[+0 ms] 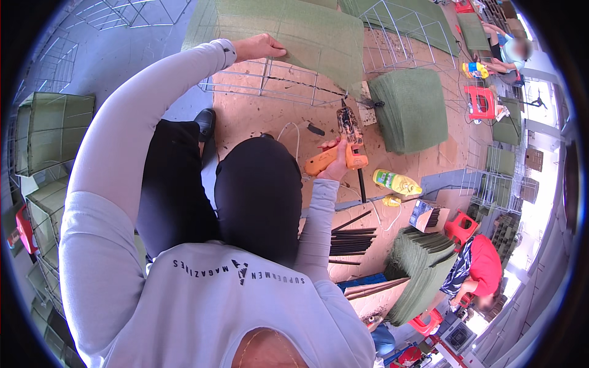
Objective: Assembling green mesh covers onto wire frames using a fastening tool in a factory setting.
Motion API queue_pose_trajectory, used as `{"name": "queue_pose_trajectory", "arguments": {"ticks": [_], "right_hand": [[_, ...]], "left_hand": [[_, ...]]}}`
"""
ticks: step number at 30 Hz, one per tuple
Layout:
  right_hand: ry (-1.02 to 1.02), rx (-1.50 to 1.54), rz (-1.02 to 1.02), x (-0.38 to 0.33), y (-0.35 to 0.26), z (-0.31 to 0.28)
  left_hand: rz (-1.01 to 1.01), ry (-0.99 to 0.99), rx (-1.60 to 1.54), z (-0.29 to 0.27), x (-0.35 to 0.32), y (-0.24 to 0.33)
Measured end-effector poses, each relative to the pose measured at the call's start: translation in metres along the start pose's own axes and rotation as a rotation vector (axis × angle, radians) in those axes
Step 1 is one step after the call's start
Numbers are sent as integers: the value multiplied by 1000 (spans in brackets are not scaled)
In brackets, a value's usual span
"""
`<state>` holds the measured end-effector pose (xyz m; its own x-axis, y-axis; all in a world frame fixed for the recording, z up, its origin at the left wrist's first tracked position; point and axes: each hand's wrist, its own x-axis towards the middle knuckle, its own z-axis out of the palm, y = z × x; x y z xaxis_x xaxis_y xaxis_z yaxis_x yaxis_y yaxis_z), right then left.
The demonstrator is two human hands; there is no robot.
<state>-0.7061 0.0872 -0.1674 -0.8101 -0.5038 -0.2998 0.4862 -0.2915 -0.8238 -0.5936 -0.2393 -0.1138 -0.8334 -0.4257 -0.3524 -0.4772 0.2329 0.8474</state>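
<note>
My left hand (261, 47), fingers pinched, holds the edge of a green mesh sheet (319, 34) up over a wire frame (264, 93). A dark line of glue runs along that frame's wire toward the right. Wrapped in my right hand (337, 162) is an orange hot glue gun (319, 162), its dark-smeared front pointing away from me. The nozzle is at the frame's right corner, close to or touching the wire. A black glue stick (361, 184) sticks out of the gun's back end.
Stacked green mesh sheets (414, 110) lie right of the gun. Nearer are a yellow bottle (397, 182), loose black glue sticks (354, 242) and another mesh pile (411, 270). Another wire frame (405, 43) stands far right. Two people work on the right, near red stools (480, 103).
</note>
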Motion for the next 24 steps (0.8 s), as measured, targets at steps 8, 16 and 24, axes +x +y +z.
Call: {"name": "queue_pose_trajectory", "arguments": {"ticks": [8, 16, 24], "right_hand": [[-39, 11, 2, -2, 5, 13], [-92, -17, 24, -9, 11, 24], [-111, -25, 65, -14, 13, 29]], "left_hand": [[54, 34, 21, 3, -4, 4], [30, 22, 15, 1, -2, 2], [29, 4, 13, 1, 0, 3]]}}
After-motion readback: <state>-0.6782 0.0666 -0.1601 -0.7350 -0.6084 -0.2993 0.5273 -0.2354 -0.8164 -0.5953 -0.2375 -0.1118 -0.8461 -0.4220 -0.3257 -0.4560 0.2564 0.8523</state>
